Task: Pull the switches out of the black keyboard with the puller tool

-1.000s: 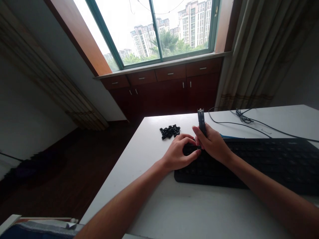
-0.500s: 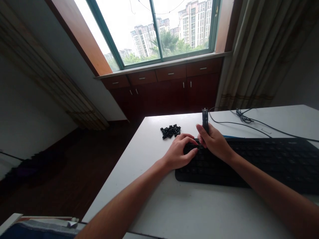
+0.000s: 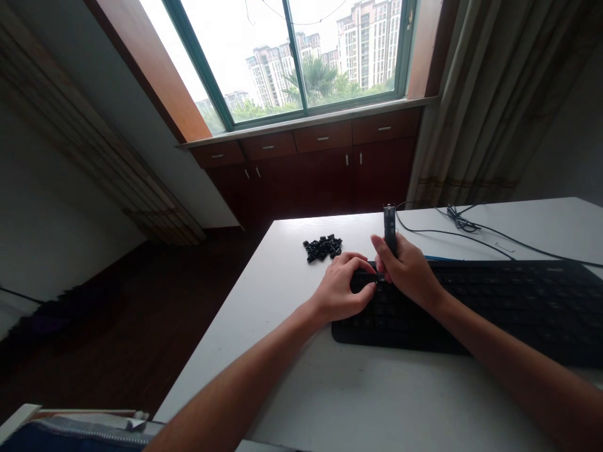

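Observation:
My right hand (image 3: 409, 267) is closed around a slim black tool (image 3: 389, 223) held upright, its top end showing some metal. Its exact kind is unclear, and its lower part is hidden in my fist. Both hands are over the left end of a black keyboard (image 3: 480, 307). My left hand (image 3: 342, 285) is curled at the keyboard's upper left, with thumb and index finger bent in a pinch. A small dark piece (image 3: 380, 277) shows near the fingertips, too small to name. Beyond my left hand lies a pile of small black keycaps (image 3: 323, 248).
The white table (image 3: 282, 383) carries a bundled black cable (image 3: 459, 218) at the back right. A thin blue item (image 3: 445, 258) peeks out behind the keyboard, and a bent wire (image 3: 504, 247) lies near it. Dark red cabinets (image 3: 301, 179) stand beyond, under the window.
The tool and my right hand have shifted very slightly right. My left thumb and index finger have a wider gap, and the small dark piece at their tips shows more clearly.

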Tool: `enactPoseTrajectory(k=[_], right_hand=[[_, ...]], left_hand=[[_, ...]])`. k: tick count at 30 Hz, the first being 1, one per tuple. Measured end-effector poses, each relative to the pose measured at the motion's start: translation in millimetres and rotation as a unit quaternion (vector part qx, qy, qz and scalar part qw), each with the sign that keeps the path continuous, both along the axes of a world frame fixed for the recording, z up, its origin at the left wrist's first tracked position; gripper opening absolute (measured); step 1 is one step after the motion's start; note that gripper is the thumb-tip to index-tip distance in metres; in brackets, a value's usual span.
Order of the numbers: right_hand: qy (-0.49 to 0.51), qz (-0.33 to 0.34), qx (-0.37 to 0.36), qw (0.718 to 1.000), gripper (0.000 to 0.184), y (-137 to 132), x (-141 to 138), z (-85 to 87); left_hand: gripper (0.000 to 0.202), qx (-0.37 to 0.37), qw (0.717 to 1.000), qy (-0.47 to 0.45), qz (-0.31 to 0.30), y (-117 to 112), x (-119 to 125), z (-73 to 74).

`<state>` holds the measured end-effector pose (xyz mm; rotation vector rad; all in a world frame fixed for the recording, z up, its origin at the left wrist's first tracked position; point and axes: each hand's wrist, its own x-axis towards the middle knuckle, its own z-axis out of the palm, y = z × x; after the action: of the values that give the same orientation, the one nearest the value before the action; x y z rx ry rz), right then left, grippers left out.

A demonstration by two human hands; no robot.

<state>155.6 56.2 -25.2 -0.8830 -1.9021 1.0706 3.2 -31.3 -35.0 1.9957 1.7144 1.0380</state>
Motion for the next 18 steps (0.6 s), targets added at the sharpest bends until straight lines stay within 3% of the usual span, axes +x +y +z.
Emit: enactPoseTrajectory(k=[4,9,13,18], right_hand=[[-0.005,-0.006,0.026,1.0,0.04,-0.7,1.7,0.3],[-0.017,0.072,0.04,0.996,0.035,5.5,4.1,-1.7],[-0.007,0.093,0.02,0.995,0.035,14.7,3.2,-3.5],[0.025,0.186,0.014,0.982,0.033,23.4,2.1,-0.8]], left_hand=[[0.022,-0.001,1.0,0.005,-0.006,0.1,0.2,1.8],[0.02,0.003,1.0,-0.004,-0.008,0.9,-0.8,1.3],[0.017,0.009,1.0,-0.023,-0.005,1.5,-1.0,-0.8],[0.013,0.013,0.999,-0.029,0.003,2.1,-0.8,-1.8]])
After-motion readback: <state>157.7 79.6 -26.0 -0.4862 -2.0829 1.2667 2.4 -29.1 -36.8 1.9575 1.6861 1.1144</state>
